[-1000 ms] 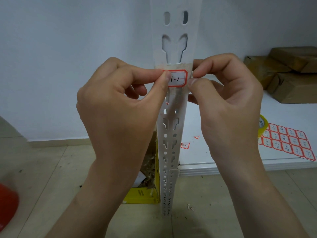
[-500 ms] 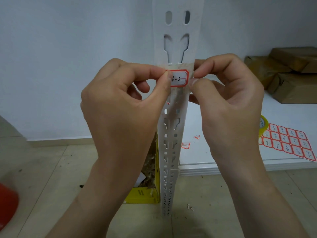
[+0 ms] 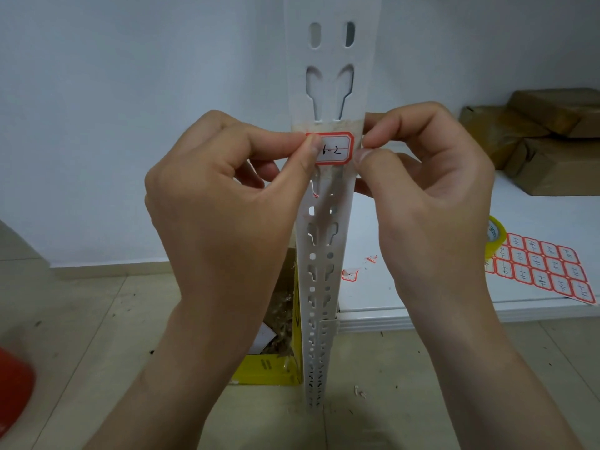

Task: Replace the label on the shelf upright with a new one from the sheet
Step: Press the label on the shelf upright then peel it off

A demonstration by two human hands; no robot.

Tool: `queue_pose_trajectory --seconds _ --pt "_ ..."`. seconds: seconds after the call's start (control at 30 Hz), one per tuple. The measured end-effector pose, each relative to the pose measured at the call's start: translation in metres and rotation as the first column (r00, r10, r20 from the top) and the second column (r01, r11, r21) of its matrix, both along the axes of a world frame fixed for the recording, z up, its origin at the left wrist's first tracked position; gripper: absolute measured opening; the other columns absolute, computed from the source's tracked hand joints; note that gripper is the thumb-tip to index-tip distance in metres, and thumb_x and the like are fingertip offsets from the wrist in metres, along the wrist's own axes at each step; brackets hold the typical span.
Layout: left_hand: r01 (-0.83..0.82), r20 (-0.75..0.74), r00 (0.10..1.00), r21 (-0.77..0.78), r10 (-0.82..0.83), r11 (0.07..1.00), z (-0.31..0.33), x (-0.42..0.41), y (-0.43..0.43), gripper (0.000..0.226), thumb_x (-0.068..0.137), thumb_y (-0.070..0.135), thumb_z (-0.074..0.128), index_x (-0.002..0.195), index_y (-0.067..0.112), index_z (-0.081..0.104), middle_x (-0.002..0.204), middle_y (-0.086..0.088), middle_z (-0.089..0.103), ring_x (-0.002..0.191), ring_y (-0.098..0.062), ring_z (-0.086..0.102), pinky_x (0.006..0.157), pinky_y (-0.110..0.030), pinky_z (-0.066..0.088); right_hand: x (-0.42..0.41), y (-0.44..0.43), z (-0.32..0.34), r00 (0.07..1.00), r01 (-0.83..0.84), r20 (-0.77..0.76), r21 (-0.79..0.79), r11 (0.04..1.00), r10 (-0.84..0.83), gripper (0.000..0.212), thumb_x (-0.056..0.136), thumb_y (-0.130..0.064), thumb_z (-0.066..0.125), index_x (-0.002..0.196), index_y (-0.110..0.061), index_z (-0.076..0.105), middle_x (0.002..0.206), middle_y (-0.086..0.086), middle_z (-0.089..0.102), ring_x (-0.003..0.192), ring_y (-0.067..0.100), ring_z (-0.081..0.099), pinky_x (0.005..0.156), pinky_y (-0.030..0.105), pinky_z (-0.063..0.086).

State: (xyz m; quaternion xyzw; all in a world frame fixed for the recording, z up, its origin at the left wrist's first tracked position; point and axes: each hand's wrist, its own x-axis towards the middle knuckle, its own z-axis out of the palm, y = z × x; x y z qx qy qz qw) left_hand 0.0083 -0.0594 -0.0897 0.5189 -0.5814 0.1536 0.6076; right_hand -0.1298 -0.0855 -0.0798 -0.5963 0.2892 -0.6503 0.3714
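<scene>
Through the head camera I saw the upright (image 3: 328, 86) standing white and slotted in the middle of the view, running from the top edge down to the floor (image 3: 97, 319). The label (image 3: 337, 148), white with a red border and handwriting on it, lay flat on the upright's front face, over a band of dull residue just below a pair of keyhole slots. The left hand (image 3: 224, 203) pinched the label's left end between thumb and forefinger, the thumb covering that end, the other fingers curled into the palm. The right hand (image 3: 431, 196) had thumb and forefinger tips pressed together at the upright's right edge, just beside the label's right end, with its other fingers curled behind the upright; I could not tell whether those tips touched the label itself. The sheet (image 3: 548, 271) of red-bordered labels lay on the white shelf (image 3: 422, 306) to the right, well apart from the hands, with a tape roll (image 3: 495, 237) touching its near corner. A loose label scrap (image 3: 350, 275) lay on the shelf close to the upright. Brown boxes (image 3: 545, 138) sat at the back right, and a yellow box (image 3: 269, 371) stood on the floor left of the upright's foot.
</scene>
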Motion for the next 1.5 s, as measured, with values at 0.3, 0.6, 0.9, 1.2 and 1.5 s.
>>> queue_pose_trajectory --seconds 0.3,0.6,0.9,1.2,1.5 --pt "0.007 -0.021 1.000 0.062 -0.006 0.998 0.002 -0.002 0.000 0.006 0.098 0.041 0.075 0.097 0.036 0.072 0.078 0.005 0.064 0.064 -0.008 0.056 0.065 -0.009 0.043 0.001 -0.001 -0.001 1.000 -0.004 0.009 -0.005 1.000 0.004 0.023 0.090 0.009 0.061 0.085 -0.014 0.060 0.104 0.006 0.075 0.078 0.013 0.078 0.062 0.030 0.064" --pt "-0.035 -0.009 0.999 -0.020 0.035 0.999 -0.003 -0.005 -0.002 0.013 0.098 0.032 0.076 0.092 0.021 0.075 0.077 0.011 0.057 0.067 0.003 0.050 0.067 -0.007 0.043 0.000 0.000 0.000 1.000 -0.009 0.008 -0.001 1.000 0.009 0.022 0.091 0.009 0.061 0.086 -0.012 0.060 0.104 0.006 0.075 0.081 0.013 0.078 0.063 0.026 0.063" --pt "-0.052 0.028 0.998 -0.045 0.053 0.998 -0.004 -0.001 -0.003 0.019 0.098 0.032 0.078 0.091 0.015 0.079 0.077 0.005 0.062 0.068 0.001 0.053 0.067 -0.008 0.041 0.000 0.000 0.000 1.000 0.006 -0.004 0.005 1.000 -0.006 0.017 0.092 0.008 0.060 0.087 -0.009 0.060 0.103 0.005 0.075 0.080 0.014 0.078 0.063 0.028 0.065" --pt "0.113 0.003 0.993 0.075 -0.114 0.991 0.006 0.005 -0.001 0.009 0.095 0.037 0.077 0.092 0.036 0.069 0.075 0.034 0.053 0.079 0.021 0.060 0.070 0.005 0.043 0.001 -0.001 0.000 1.000 -0.014 0.013 -0.007 1.000 0.014 0.021 0.090 0.010 0.061 0.086 -0.011 0.060 0.102 0.006 0.075 0.075 0.014 0.077 0.062 0.028 0.063" --pt "0.022 -0.001 1.000 0.063 -0.022 0.998 0.003 0.002 0.000 0.006 0.098 0.041 0.075 0.097 0.037 0.071 0.078 0.007 0.067 0.064 -0.005 0.059 0.064 -0.010 0.045 0.001 -0.001 0.000 1.000 -0.008 0.010 -0.001 1.000 0.008 0.018 0.091 0.009 0.061 0.088 -0.008 0.060 0.101 0.005 0.076 0.077 0.012 0.078 0.062 0.027 0.064"
